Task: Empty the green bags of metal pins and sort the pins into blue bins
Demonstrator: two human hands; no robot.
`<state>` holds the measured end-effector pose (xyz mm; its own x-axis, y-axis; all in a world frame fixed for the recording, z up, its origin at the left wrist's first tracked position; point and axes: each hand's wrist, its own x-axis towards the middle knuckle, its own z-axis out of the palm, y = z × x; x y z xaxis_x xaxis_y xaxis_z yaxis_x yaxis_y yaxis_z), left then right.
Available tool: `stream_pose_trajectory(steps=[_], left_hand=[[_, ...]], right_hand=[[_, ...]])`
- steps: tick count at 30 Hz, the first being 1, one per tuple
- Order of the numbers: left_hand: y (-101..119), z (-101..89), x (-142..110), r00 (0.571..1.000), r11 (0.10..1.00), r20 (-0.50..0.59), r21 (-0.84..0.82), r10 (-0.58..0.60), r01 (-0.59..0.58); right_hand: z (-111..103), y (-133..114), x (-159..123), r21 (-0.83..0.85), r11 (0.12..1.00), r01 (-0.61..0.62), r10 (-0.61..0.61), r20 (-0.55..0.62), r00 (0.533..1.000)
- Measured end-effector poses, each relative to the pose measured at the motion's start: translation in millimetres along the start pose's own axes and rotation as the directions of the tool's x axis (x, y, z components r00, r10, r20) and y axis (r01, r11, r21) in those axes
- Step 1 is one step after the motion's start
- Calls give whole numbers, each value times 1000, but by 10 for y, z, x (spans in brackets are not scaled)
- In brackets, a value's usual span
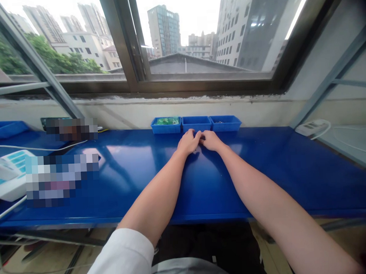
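Observation:
Both arms reach forward over the blue table [136, 167], and the fingers come together just in front of the blue bins. My left hand [187, 142] has its fingers bent, thumb side towards the right hand. My right hand [211, 140] is curled, with its fingertips meeting the left thumb. Whatever is between the fingers, if anything, is too small or hidden to make out. Behind the hands stand the middle bin [197, 128], the left bin [154, 129] holding green bags [166, 121], and the right bin [228, 127] with small pieces inside.
White and teal equipment [9, 177] stands at the left, beside a blurred patch. Another blue tray [6, 129] sits at the far left back. A power strip [311, 127] with a white cable lies at the right. Windows and grey metal struts rise behind the table.

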<state>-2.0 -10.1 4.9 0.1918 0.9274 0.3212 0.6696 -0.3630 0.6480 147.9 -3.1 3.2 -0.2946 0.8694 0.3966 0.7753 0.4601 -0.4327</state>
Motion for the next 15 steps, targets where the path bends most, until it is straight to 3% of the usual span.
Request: stream_pose_trajectory(steps=[5, 10, 15], left_hand=[[-10, 5, 3, 1000, 1000, -9, 15, 22, -22], [0, -5, 3, 996, 994, -23, 65, 90, -89], [18, -15, 7, 993, 988, -44, 111, 114, -108]], right_hand=[[-4, -12, -14, -26, 1000, -10, 9, -31, 999], [-23, -20, -30, 80, 997, -12, 17, -60, 998], [-24, -24, -20, 78, 997, -14, 20, -86, 996]])
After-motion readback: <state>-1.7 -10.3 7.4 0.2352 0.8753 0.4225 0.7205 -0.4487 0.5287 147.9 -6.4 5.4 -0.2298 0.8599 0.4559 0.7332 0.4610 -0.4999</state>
